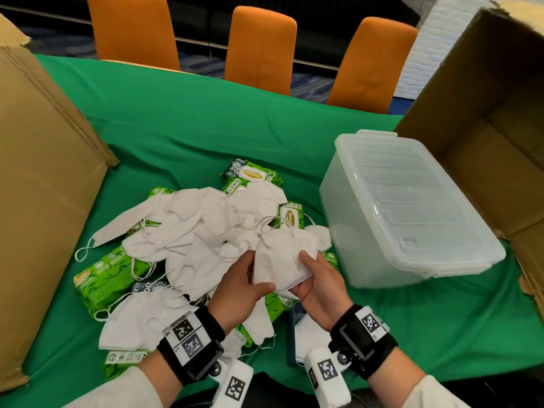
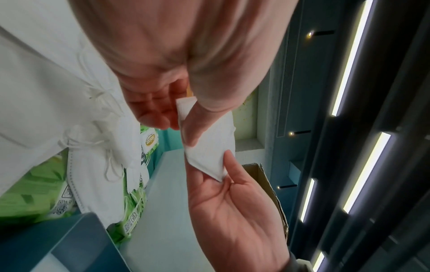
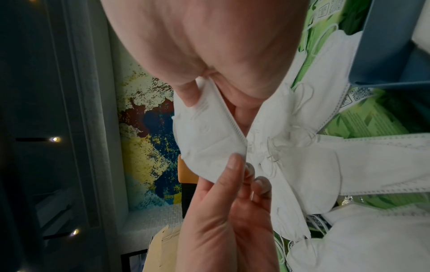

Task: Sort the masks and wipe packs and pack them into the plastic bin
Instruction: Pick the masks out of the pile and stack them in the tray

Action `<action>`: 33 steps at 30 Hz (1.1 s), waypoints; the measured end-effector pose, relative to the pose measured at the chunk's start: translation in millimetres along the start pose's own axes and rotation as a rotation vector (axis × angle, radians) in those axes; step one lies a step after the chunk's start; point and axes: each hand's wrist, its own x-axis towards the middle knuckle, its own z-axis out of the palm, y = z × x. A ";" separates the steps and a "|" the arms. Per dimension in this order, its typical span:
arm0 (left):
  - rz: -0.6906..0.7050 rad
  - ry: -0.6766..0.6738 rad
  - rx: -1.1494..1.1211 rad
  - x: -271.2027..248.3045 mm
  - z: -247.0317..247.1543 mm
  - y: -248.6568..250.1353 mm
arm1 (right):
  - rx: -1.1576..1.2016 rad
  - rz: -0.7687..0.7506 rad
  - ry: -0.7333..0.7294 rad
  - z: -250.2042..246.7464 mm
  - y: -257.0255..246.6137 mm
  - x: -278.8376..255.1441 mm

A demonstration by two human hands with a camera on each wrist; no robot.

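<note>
Hands meet over the pile at the near edge of the green tablecloth [image 1: 206, 119]. Left hand [image 1: 238, 293] and right hand [image 1: 316, 285] both hold one folded white mask [image 1: 282, 260], lifted clear of the heap: the left thumb pinches its lower edge against curled fingers, while the right thumb lies across its face with the fingers supporting it from beneath. Ear loops arch from its upper edge. Below and to the left, loose white masks [image 1: 188, 231] lie tangled over green wipe packs [image 1: 103, 278], with further packs at the far side of the heap [image 1: 253, 173]. Clear plastic bin [image 1: 412, 207] stands just right of the pile, its lid on. Open cardboard box [image 1: 485, 119] stands behind the bin; a second cardboard box [image 1: 44, 187] stands at far left. Three orange chairs [image 1: 259, 51] line the table's far side.
</note>
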 end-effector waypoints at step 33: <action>-0.259 0.185 -0.089 -11.5 29.0 -30.6 | -2.411 -0.249 -1.003 -138.1 33.6 56.4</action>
